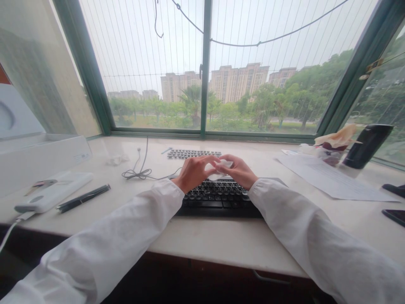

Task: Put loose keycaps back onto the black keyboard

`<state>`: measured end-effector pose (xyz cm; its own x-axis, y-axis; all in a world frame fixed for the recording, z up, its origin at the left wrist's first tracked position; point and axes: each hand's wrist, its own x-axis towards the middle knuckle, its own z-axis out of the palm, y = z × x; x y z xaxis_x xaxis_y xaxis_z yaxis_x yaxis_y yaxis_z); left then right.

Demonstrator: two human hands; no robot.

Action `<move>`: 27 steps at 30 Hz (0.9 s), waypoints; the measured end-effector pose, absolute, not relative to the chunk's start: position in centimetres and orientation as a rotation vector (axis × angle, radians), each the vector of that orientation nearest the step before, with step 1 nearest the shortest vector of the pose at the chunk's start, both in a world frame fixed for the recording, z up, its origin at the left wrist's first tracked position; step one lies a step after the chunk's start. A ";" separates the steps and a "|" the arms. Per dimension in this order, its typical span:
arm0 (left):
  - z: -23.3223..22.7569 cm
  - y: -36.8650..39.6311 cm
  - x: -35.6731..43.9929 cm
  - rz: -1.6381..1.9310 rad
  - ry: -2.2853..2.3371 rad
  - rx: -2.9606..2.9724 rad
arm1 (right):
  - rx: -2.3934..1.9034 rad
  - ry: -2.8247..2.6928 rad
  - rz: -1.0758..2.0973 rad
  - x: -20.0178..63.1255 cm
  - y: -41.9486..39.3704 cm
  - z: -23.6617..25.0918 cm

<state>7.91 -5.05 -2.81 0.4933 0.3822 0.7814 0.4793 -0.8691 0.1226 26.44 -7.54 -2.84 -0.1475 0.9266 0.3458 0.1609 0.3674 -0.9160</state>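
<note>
L hand [195, 172]: fingertips pinching edge of white tissue [225, 164].
R hand [239, 172]: fingers curling round, gripping same tissue.
Tissue: being held btwn both hands, just over black kbd [218, 197].
Keycaps [193, 154]: lying in rows behind kbd.
Pen [84, 198]: resting on desk [228, 240], L of cable [137, 173].

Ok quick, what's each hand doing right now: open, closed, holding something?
Left hand: curled against a small, thin, white, tissue-like piece; whether it grips can't be told.
Right hand: closed, holding that same piece.
</note>
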 end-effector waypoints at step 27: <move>-2.1 -5.1 7.9 -1.517 -0.828 -2.690 | -0.931 -1.420 1.145 27.1 -7.1 -2.5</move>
<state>7.89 -5.07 -2.06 0.4159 0.4617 0.7834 0.4090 -0.8644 0.2923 27.05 -7.11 -2.50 -0.1579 0.9566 0.2448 -0.0363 0.2421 -0.9696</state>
